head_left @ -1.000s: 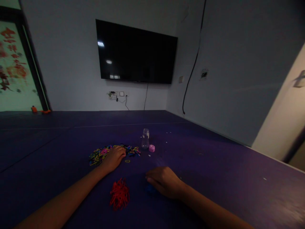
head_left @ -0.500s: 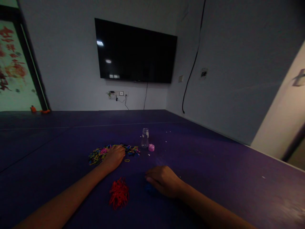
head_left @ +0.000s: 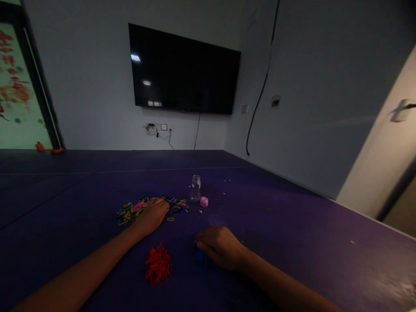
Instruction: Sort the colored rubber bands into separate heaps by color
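My left hand rests palm down on a heap of mixed coloured rubber bands, its fingers curled into the pile; what they grip is hidden. My right hand lies on the purple mat with fingers curled over a small blue pile. A separate pile of red bands lies between my forearms. One yellow band lies loose beside my left fingertips.
A small clear bottle stands upright beyond the pile, with its pink cap beside it. The purple mat covers the floor to the walls. A black TV hangs on the far wall above sockets.
Both hands stay on their piles. The view has shifted slightly, so everything sits a little further left in the picture.
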Available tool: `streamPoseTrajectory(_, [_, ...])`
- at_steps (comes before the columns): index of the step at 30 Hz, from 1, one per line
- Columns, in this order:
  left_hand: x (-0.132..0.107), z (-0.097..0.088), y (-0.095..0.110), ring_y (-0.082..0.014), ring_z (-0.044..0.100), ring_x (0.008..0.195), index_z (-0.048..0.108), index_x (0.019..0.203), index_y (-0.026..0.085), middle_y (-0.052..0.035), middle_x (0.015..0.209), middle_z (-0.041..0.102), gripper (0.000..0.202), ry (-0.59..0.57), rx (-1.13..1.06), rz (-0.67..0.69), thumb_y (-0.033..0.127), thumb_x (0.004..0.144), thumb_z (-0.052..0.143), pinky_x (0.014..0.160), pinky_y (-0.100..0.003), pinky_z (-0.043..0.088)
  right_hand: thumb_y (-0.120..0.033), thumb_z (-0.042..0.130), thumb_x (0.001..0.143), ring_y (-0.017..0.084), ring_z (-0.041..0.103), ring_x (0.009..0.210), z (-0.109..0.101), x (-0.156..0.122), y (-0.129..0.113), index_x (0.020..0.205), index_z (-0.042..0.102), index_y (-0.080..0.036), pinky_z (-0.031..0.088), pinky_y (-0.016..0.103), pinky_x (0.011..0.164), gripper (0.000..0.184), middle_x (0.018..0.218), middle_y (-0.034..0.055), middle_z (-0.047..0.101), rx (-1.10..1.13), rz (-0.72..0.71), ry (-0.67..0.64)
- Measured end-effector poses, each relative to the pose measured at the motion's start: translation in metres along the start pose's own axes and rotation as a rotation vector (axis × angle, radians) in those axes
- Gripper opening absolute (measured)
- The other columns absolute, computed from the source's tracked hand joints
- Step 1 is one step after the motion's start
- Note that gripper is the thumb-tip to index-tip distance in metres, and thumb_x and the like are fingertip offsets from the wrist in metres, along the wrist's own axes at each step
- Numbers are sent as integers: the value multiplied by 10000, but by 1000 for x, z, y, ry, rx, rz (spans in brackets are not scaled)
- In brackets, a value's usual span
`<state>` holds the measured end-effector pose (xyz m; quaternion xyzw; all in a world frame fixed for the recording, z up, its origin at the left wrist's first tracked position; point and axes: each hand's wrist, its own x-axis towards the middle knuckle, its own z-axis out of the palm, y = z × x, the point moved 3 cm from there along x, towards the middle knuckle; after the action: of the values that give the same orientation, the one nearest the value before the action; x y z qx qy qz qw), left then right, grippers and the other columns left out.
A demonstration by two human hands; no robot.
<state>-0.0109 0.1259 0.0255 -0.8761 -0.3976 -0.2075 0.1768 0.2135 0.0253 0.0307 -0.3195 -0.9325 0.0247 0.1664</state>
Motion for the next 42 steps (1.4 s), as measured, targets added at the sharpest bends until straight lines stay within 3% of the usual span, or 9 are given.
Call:
streamPoseTrajectory(4, [0, -10, 6, -211, 565, 846, 561, 858, 170, -75, 864, 617, 227, 149, -123, 85, 153, 926, 345, 787, -347, 452, -337, 274, 994, 155, 618, 838, 2, 0, 3, 933, 633, -177, 431, 250, 754, 397, 874, 70, 676, -26, 59, 27])
streamPoseTrajectory(7, [2, -28, 25, -211, 554, 870, 544, 854, 176, -73, 876, 613, 216, 202, -226, 123, 189, 944, 348, 795, -356, 448, -339, 269, 992, 160, 620, 832, 1, 1, 8, 918, 638, -176, 432, 252, 743, 410, 861, 72, 676, -57, 172, 79])
streamPoseTrajectory(14, [0, -56, 101, -212, 512, 917, 551, 816, 178, -58, 947, 603, 126, -19, -341, 340, 101, 862, 463, 806, -350, 426, -298, 283, 982, 165, 624, 795, -3, 2, 15, 818, 619, -177, 424, 260, 730, 392, 830, 59, 674, -93, 312, 116])
streamPoseTrajectory(22, [-11, -51, 118, -206, 507, 921, 555, 823, 180, -49, 932, 609, 101, -132, -431, 365, 86, 829, 517, 811, -331, 416, -286, 307, 976, 159, 618, 795, 0, 2, 14, 831, 625, -174, 429, 258, 733, 366, 828, 61, 671, -70, 285, 91])
streamPoseTrajectory(27, [0, -54, 105, -184, 542, 875, 577, 781, 191, -28, 860, 621, 131, -39, -630, 183, 200, 890, 505, 792, -317, 430, -288, 317, 975, 167, 625, 860, -1, 1, 14, 911, 651, -182, 453, 278, 789, 357, 897, 70, 687, -19, 214, 106])
streamPoseTrajectory(32, [9, -44, 52, -187, 576, 835, 615, 810, 188, -30, 833, 638, 192, 172, -596, -182, 240, 902, 455, 768, -326, 446, -286, 357, 961, 173, 566, 1086, -6, -1, -1, 1112, 622, -186, 418, 311, 945, 321, 1125, 78, 656, 65, -14, 110])
streamPoseTrajectory(34, [7, -36, 28, -200, 581, 856, 623, 787, 184, -39, 830, 647, 168, 210, -514, -253, 209, 873, 480, 778, -333, 445, -299, 391, 948, 178, 528, 1150, -5, -2, -8, 1165, 600, -187, 397, 332, 980, 322, 1214, 83, 613, 60, -106, 65])
streamPoseTrajectory(38, [-1, -20, -1, -213, 584, 840, 631, 755, 189, -38, 804, 653, 87, 197, -380, -257, 201, 813, 567, 780, -349, 449, -322, 430, 930, 202, 514, 1174, 1, -4, -15, 1076, 649, -193, 405, 362, 970, 293, 1220, 81, 610, 18, -216, 44])
streamPoseTrajectory(42, [-5, -11, 1, -217, 577, 891, 669, 803, 206, -42, 875, 664, 50, 136, -359, -128, 219, 792, 622, 806, -359, 448, -341, 452, 918, 205, 558, 1110, 1, -5, -16, 973, 668, -165, 438, 351, 927, 284, 1142, 97, 647, 3, -265, 109])
